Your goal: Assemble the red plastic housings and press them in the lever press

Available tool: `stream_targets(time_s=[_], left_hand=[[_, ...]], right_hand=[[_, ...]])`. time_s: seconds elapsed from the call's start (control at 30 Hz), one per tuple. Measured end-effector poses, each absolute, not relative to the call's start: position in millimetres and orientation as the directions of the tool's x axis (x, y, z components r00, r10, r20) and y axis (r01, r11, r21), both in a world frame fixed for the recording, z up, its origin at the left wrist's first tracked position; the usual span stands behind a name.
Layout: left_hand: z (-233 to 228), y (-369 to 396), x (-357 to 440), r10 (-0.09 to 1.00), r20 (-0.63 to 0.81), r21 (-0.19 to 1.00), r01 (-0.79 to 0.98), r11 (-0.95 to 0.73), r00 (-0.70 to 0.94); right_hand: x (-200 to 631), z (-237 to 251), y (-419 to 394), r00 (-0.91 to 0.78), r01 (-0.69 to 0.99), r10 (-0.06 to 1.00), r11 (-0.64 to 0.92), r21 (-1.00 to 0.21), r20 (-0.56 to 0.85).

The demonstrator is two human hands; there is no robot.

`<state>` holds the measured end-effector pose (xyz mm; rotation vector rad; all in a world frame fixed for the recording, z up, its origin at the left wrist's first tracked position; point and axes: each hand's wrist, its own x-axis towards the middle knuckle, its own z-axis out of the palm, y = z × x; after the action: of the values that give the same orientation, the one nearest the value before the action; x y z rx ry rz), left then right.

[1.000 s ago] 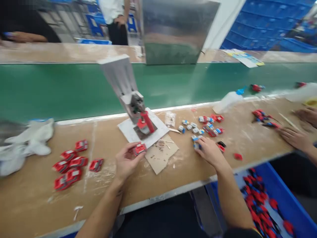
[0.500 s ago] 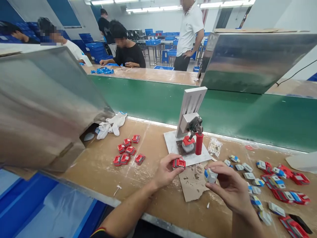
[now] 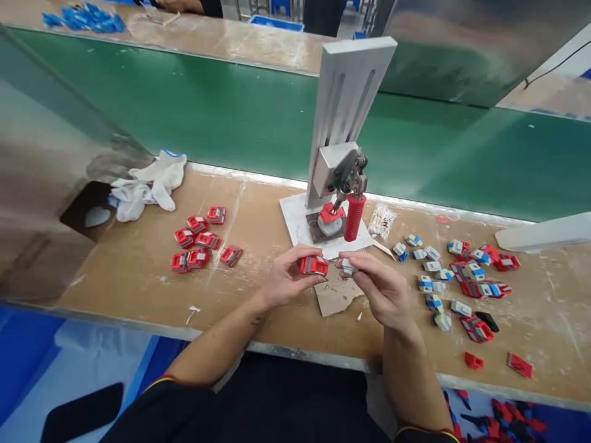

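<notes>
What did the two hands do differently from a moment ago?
The right hand picked a small white and blue plastic piece off the table and brought it up beside the left hand. The left hand went on holding its red plastic toy part.

Readable text: none that I can make out.
Cardboard scrap [image 3: 336,295] under my hands: faint pen marks, too small to read.

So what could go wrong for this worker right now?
The small white piece pinched in the right hand could slip and get lost among the loose parts nearby. The red part in the left hand is held just in front of the press handle, so knuckles might bump it.
</notes>
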<state>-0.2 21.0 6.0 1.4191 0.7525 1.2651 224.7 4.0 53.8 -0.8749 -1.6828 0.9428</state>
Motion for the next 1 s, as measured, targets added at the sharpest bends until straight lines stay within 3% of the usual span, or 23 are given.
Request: stream_targets(time_s=[0.17, 0.43, 0.57, 0.7, 0.83, 1.0], left_hand=[[9, 18, 0, 0.932, 0.253, 0.957, -0.209, -0.201, 0.26], [15, 18, -1, 0.923, 0.279, 0.958, -0.137, -0.251, 0.266], [19, 20, -7, 0.943, 0.156, 0.987, -0.089, -0.135, 0.293], [25, 22, -10, 0.914, 0.014, 0.989, -0.14, 0.047, 0.405], [26, 18, 0, 0.931, 0.066, 0.947, -0.316, 0.055, 0.359], [24, 11, 8, 0.965, 0.14, 0.952, -0.299, -0.07, 0.22]], right_hand=[[211, 49, 4, -0.197, 0.27, 0.831, 0.556, -0.786, 0.52], [206, 49, 5, -0.256, 0.291, 0.798, 0.602, -0.743, 0.546], [203, 47, 3, -0.295, 0.368, 0.763, 0.646, -0.669, 0.574], [197, 47, 4, -0.28, 0.36, 0.788, 0.615, -0.701, 0.548], [194, 47, 4, -0.284, 0.333, 0.803, 0.595, -0.731, 0.525], [194, 42, 2, -0.243, 0.412, 0.803, 0.593, -0.692, 0.544]])
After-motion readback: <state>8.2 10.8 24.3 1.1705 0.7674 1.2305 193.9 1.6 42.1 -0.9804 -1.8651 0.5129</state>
